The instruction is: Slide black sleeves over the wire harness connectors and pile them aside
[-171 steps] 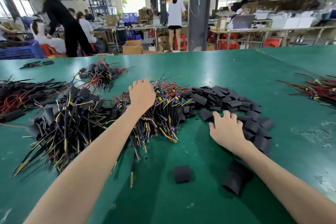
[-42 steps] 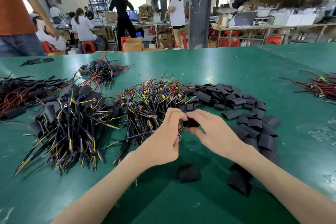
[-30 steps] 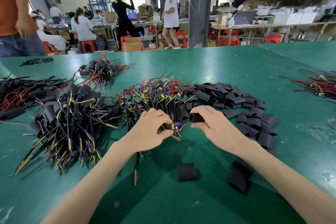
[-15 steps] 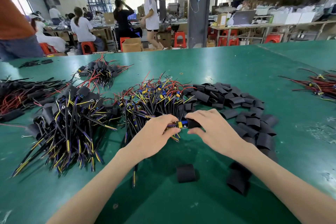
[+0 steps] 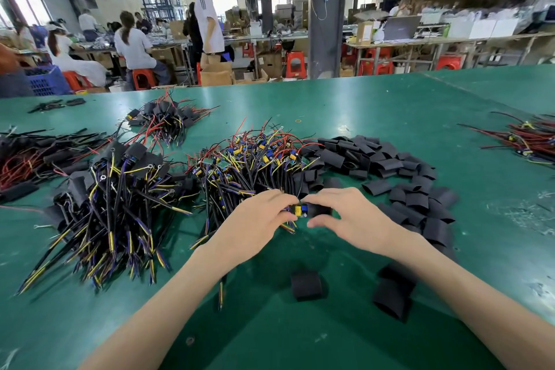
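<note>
Short black tubular sleeve (image 5: 320, 210) sits pinched in the right hand (image 5: 357, 221), at three o'clock of the yellow-and-blue harness connector (image 5: 298, 209), which the left hand (image 5: 255, 227) grips over the green table (image 5: 390, 105); spare sleeves (image 5: 375, 159) heap at two o'clock.

sleeve (image 5: 319, 211) mostly hidden under right hand (image 5: 356, 219)

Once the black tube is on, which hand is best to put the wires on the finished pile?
Probably the left hand. It grips the harness by its wires, and the sleeved pile lies on its side. The right hand only holds the sleeve, beside the loose sleeves.
</note>
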A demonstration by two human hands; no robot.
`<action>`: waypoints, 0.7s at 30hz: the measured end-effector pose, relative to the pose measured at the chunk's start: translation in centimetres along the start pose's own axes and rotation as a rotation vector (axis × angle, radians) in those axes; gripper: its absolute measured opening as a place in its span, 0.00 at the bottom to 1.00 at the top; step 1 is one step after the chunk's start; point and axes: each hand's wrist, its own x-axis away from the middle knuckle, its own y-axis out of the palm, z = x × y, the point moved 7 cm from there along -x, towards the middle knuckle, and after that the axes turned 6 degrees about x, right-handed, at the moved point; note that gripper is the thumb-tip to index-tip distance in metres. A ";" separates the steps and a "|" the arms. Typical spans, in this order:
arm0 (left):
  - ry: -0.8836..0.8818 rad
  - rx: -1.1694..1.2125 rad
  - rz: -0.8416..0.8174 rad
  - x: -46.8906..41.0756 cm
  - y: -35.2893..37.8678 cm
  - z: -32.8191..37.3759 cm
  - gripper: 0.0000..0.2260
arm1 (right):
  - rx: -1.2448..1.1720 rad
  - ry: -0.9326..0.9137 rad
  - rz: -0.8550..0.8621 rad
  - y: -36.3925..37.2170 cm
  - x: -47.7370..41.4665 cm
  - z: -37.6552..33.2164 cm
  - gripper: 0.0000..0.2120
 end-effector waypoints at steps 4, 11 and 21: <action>0.006 -0.105 -0.019 0.2 0.1 0.5 0.13 | 0.056 -0.016 -0.003 0.3 0.0 -0.2 0.19; 0.043 -0.239 -0.052 0.3 0.5 0.9 0.13 | 0.360 -0.136 -0.023 1.0 0.1 -2.0 0.21; -0.204 0.210 0.051 0.1 -0.4 -0.7 0.05 | 0.290 -0.068 0.040 0.5 -0.1 -1.2 0.23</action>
